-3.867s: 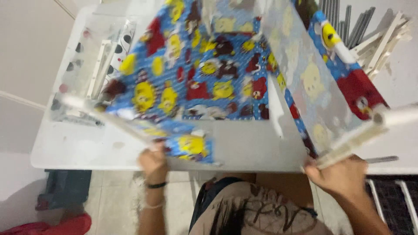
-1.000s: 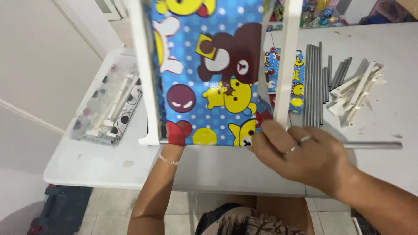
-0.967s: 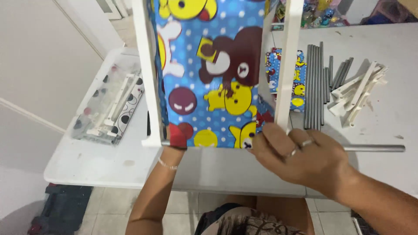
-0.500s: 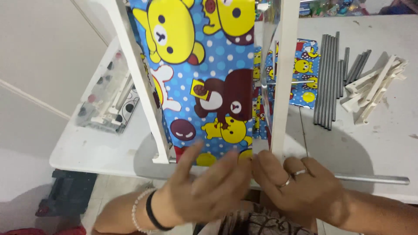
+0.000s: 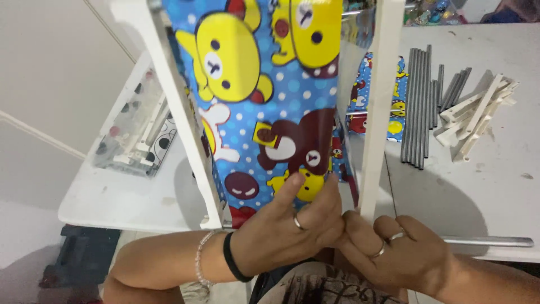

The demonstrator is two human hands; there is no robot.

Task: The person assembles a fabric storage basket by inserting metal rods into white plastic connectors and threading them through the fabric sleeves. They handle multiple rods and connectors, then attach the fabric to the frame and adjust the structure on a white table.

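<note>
Table: white top (image 5: 495, 186), rounded near-left corner, faintly scuffed and specked on the right.
Wall: plain off-white (image 5: 50, 67) at left, crossed by a thin pale diagonal line.
Floor: pale tiles (image 5: 22, 242) below the table edge, in shadow.
Under table: dark blue-black object (image 5: 79, 262) on the floor.
Light: soft, even, indoor; shadows fall on the tabletop.

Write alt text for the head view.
Both hands meet at the lower edge of a blue cartoon-print panel held upright between two white bars: left hand against the panel, right hand at the right white bar. Grey rods lie on the white table.
</note>
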